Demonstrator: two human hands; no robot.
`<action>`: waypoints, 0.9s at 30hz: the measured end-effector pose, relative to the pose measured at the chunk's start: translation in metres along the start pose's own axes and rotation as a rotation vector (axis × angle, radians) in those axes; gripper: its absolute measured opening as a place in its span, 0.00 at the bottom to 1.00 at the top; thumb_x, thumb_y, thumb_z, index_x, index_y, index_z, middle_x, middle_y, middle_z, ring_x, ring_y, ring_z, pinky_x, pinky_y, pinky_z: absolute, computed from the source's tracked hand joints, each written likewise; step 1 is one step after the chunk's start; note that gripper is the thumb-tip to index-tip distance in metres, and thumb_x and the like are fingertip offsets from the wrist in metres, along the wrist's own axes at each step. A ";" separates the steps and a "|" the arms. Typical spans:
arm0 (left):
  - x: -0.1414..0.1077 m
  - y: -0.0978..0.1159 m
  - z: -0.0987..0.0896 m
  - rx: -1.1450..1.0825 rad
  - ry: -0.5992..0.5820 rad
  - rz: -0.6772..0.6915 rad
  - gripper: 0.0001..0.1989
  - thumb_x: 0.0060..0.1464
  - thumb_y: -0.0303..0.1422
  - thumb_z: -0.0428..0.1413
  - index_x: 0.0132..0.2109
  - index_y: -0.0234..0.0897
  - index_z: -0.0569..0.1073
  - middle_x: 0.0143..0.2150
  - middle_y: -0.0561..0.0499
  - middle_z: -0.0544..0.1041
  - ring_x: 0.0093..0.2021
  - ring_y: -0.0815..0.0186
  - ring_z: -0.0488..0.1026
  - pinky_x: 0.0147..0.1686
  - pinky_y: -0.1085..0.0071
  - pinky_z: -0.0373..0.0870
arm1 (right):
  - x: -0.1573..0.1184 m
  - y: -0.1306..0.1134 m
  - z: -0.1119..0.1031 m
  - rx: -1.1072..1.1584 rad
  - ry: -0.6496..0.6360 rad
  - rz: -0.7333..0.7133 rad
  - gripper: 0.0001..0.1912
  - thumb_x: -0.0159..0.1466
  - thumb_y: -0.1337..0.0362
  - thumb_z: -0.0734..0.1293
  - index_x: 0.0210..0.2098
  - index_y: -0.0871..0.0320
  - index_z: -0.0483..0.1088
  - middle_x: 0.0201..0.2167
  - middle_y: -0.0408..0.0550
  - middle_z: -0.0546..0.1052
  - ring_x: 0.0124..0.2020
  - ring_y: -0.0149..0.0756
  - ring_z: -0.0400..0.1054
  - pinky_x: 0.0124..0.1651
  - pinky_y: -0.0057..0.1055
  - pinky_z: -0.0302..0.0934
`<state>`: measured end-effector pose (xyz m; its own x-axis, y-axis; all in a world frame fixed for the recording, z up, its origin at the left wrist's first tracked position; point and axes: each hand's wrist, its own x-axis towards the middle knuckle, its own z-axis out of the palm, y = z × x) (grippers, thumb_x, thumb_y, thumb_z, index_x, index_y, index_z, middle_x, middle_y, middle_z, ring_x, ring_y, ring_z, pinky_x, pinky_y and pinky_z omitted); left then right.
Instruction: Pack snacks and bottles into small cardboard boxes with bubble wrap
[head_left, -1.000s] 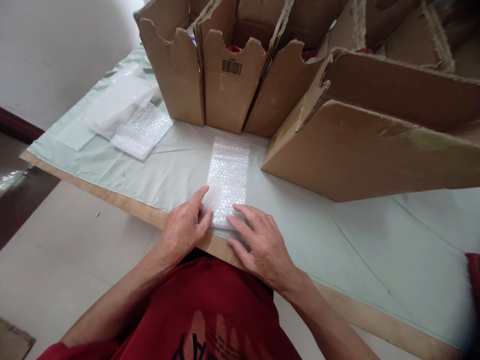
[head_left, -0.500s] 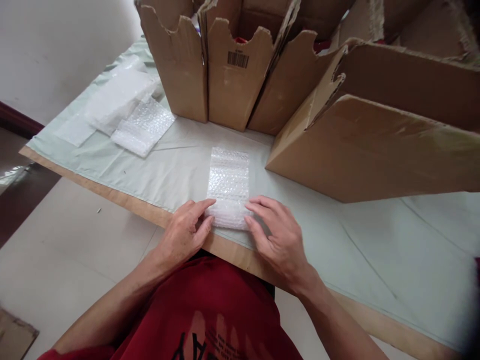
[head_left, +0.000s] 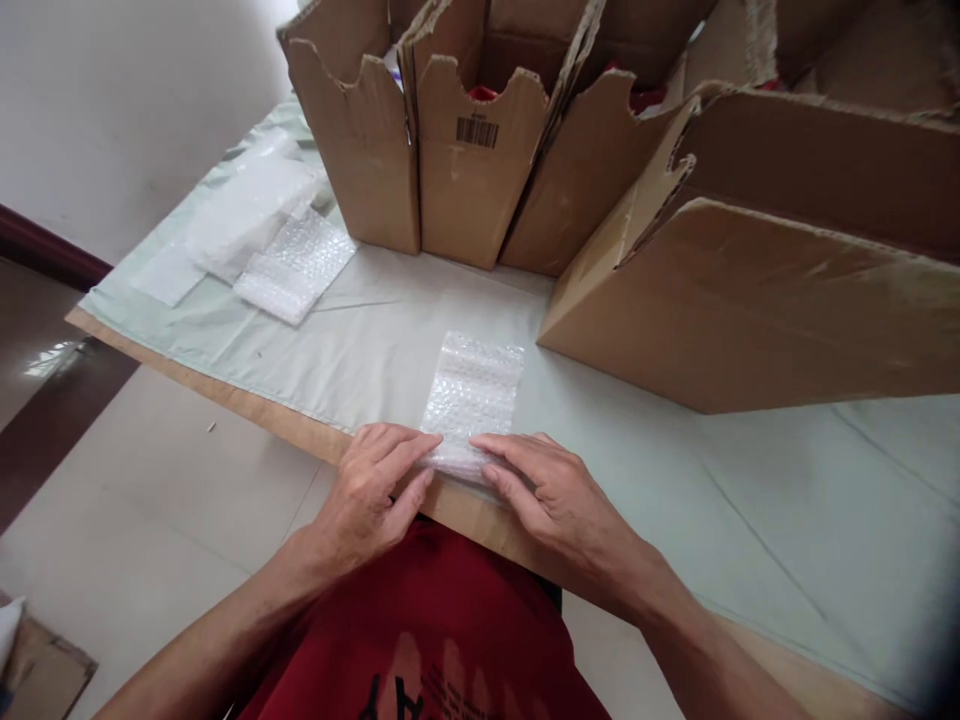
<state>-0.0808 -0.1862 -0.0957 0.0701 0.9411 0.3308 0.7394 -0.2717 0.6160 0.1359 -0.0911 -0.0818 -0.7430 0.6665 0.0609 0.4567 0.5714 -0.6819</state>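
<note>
A strip of bubble wrap [head_left: 474,388] lies on the cloth-covered table close to its front edge. Its near end is folded over into a thicker layer. My left hand [head_left: 382,482] pinches the near left corner, with the index finger on top and the thumb at the near edge. On the opposite corner, my right hand [head_left: 536,482] has its fingers laid over the fold and its thumb against the near side. Whether anything sits inside the fold cannot be made out.
More bubble wrap pieces [head_left: 296,262] lie in a pile at the back left. Several tall cardboard bins [head_left: 461,195] stand along the back, some with red things inside. A larger cardboard box [head_left: 757,310] stands at the right. The wooden table edge [head_left: 277,420] runs along the front.
The bubble wrap has shifted nearer the table's front edge and turned slightly. My right hand's fingers have moved inward over the fold. The camera view has shifted a little.
</note>
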 end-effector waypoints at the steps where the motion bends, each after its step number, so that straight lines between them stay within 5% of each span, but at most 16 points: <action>1: 0.003 -0.002 0.001 0.002 0.004 -0.019 0.16 0.65 0.26 0.53 0.58 0.39 0.72 0.43 0.47 0.80 0.42 0.60 0.77 0.45 0.62 0.71 | -0.001 0.000 -0.002 -0.021 0.021 0.011 0.12 0.75 0.66 0.61 0.53 0.53 0.74 0.48 0.46 0.82 0.47 0.42 0.76 0.51 0.41 0.66; 6: 0.027 -0.018 0.013 0.085 0.012 -0.117 0.13 0.68 0.31 0.52 0.57 0.37 0.73 0.38 0.48 0.78 0.38 0.61 0.75 0.42 0.62 0.72 | -0.008 0.003 0.004 -0.303 0.354 -0.124 0.10 0.74 0.63 0.63 0.52 0.55 0.73 0.49 0.53 0.79 0.48 0.47 0.73 0.49 0.44 0.64; 10: 0.031 -0.021 0.014 0.092 0.042 -0.164 0.13 0.68 0.32 0.52 0.57 0.38 0.73 0.49 0.43 0.77 0.46 0.59 0.76 0.47 0.59 0.75 | -0.006 0.008 0.014 -0.379 0.230 -0.214 0.13 0.72 0.67 0.64 0.55 0.58 0.71 0.56 0.58 0.76 0.55 0.51 0.70 0.54 0.48 0.62; 14: 0.017 -0.013 0.009 0.031 0.049 -0.060 0.18 0.65 0.32 0.58 0.61 0.40 0.70 0.57 0.40 0.73 0.57 0.54 0.72 0.56 0.54 0.72 | 0.000 0.010 0.012 -0.293 0.202 -0.191 0.12 0.74 0.70 0.61 0.54 0.59 0.71 0.52 0.54 0.79 0.52 0.47 0.71 0.53 0.46 0.63; 19: 0.013 -0.009 0.006 -0.040 -0.001 -0.048 0.17 0.66 0.29 0.55 0.61 0.42 0.68 0.50 0.45 0.79 0.50 0.58 0.75 0.51 0.58 0.73 | -0.003 0.002 -0.004 -0.044 0.036 0.026 0.13 0.75 0.64 0.61 0.57 0.52 0.72 0.49 0.46 0.81 0.45 0.42 0.75 0.50 0.42 0.66; 24: 0.035 -0.014 0.016 0.142 -0.004 -0.115 0.13 0.67 0.33 0.54 0.57 0.39 0.71 0.43 0.46 0.80 0.43 0.57 0.76 0.45 0.59 0.73 | 0.001 0.016 -0.003 -0.272 0.271 0.084 0.16 0.75 0.59 0.59 0.54 0.57 0.73 0.54 0.55 0.78 0.51 0.49 0.72 0.51 0.47 0.64; 27: 0.041 -0.017 0.020 0.168 -0.025 -0.113 0.14 0.67 0.33 0.53 0.57 0.39 0.71 0.44 0.45 0.80 0.44 0.56 0.76 0.44 0.59 0.74 | 0.004 0.027 0.000 -0.390 0.278 0.118 0.19 0.73 0.53 0.63 0.55 0.58 0.73 0.58 0.60 0.75 0.53 0.55 0.70 0.52 0.50 0.64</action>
<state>-0.0767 -0.1392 -0.1069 -0.0045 0.9689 0.2474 0.8448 -0.1286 0.5194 0.1455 -0.0728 -0.1000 -0.5404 0.8099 0.2281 0.7188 0.5853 -0.3753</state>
